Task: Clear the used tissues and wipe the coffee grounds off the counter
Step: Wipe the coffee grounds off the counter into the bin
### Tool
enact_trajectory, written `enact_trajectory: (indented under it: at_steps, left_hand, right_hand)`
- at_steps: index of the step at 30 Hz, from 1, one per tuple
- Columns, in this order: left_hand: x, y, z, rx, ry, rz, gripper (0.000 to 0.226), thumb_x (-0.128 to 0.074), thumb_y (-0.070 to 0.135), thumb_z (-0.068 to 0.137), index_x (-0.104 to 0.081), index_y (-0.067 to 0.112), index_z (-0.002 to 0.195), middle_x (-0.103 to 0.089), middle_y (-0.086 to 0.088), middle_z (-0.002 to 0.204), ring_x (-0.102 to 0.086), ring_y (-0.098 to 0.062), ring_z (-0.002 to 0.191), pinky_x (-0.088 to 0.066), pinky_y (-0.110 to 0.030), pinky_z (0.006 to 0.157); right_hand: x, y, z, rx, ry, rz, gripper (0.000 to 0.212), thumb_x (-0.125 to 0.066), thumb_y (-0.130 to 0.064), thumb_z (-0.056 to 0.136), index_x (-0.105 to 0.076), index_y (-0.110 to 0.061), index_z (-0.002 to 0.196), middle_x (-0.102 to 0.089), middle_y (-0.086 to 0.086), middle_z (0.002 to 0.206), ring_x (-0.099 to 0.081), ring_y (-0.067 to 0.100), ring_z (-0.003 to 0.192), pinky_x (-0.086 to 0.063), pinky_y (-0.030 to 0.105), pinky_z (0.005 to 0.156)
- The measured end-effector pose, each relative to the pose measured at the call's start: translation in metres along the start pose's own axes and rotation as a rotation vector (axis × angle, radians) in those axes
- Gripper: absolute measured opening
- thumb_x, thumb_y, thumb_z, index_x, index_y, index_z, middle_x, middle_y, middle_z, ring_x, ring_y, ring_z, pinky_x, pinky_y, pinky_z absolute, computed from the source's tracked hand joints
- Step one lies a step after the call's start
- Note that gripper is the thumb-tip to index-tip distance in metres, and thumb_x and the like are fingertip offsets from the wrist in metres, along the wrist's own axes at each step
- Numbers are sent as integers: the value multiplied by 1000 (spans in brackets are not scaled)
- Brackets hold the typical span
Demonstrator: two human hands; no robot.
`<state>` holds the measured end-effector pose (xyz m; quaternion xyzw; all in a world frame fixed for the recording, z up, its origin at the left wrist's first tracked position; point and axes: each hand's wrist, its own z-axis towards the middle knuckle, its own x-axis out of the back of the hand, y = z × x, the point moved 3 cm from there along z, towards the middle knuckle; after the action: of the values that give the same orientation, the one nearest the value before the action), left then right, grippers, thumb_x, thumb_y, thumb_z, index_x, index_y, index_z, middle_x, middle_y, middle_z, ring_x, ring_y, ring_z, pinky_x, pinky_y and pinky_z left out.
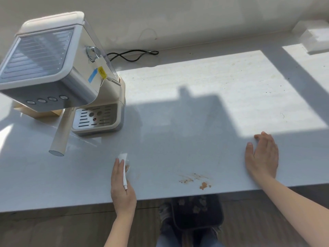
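The left hand (pixel 122 188) pressed a folded white tissue (pixel 123 164) flat against the counter (pixel 178 122), lower centre of the frame, beside a small pile of grounds. The right hand (pixel 262 156) lay open, palm down, holding nothing, at lower right. Brown coffee grounds (pixel 195 180) streaked the surface between both hands. An espresso machine (pixel 58 72) occupied the upper left.

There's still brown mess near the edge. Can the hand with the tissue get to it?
Probably yes. The left hand with the tissue rests beside the coffee grounds, with only bare counter between them.
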<state>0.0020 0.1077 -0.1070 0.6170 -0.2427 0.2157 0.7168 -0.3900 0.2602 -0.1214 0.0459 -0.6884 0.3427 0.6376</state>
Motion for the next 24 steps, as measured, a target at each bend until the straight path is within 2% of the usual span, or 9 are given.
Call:
enact_trajectory:
  at_steps: [2, 5, 9, 11, 13, 17, 19, 21, 24]
  left_hand:
    - [-6, -4, -4, -120, -129, 102, 74, -41, -24, 79, -39, 18, 141, -33, -1, 152, -22, -9, 143, -20, -36, 118]
    - [-9, -12, -10, -116, -262, 174, 66, -44, -15, 83, -38, 15, 142, -30, -3, 153, -17, -10, 144, -18, -47, 118]
    - [-5, -18, -13, -146, -333, 299, 56, -33, 33, 89, -35, 16, 142, -21, 2, 155, -8, -7, 145, 3, -25, 118]
    - [-3, -19, -10, -132, -335, 282, 57, -24, 46, 91, -38, 20, 140, -18, 4, 156, -5, -5, 145, 4, -20, 116]
    - [-1, -19, -4, -93, -312, 253, 51, -23, 43, 95, -49, 19, 132, -25, 1, 155, -12, -5, 144, -7, -24, 116]
    - [1, -20, 4, -124, -265, 358, 27, -45, 12, 94, -53, 12, 120, -39, -7, 148, -30, -21, 138, -25, -37, 112]
    - [1, -22, 3, -99, -303, 380, 36, -40, 13, 96, -44, 10, 132, -30, -5, 153, -22, -18, 143, -22, -37, 114]
    - [0, -27, 3, -89, -369, 477, 53, -27, 26, 98, -18, 12, 148, -10, -2, 159, -2, -13, 146, -12, -35, 118]
    - [0, -36, 13, -113, -424, 629, 59, -11, 39, 97, 5, 14, 149, 9, -1, 158, 12, -12, 144, -3, -33, 118]
  right_hand:
    - [1, -1, 0, -1, -2, -4, 38, -44, -21, 94, -42, -2, 128, -38, 16, 144, -27, 31, 139, -18, 46, 117]
    - [2, -2, 0, 0, -4, -7, 41, -39, -26, 94, -42, -2, 128, -38, 16, 144, -27, 31, 138, -18, 46, 117]
    - [2, -2, -1, 8, -1, -8, 53, -30, -36, 88, -42, -3, 128, -39, 16, 144, -27, 30, 139, -18, 45, 117]
    - [1, -2, -2, 10, 0, -5, 54, -29, -37, 88, -43, -3, 128, -38, 16, 145, -26, 30, 139, -17, 44, 117]
    - [1, -1, -2, 9, 2, -3, 54, -29, -37, 88, -43, -3, 128, -38, 16, 145, -26, 29, 139, -16, 44, 117]
    - [1, -1, -2, 6, -3, -5, 54, -29, -37, 88, -42, -3, 128, -38, 16, 145, -26, 30, 139, -16, 44, 117]
    - [2, -1, -1, 5, -8, -3, 54, -29, -37, 88, -42, -3, 128, -38, 16, 145, -25, 30, 140, -16, 44, 118]
    - [2, -1, -2, 5, -14, -8, 55, -29, -37, 88, -42, -3, 129, -37, 16, 146, -25, 29, 140, -16, 43, 118]
    - [1, -1, -1, 5, -15, -12, 54, -29, -36, 88, -42, -3, 129, -37, 15, 146, -25, 29, 140, -15, 44, 118]
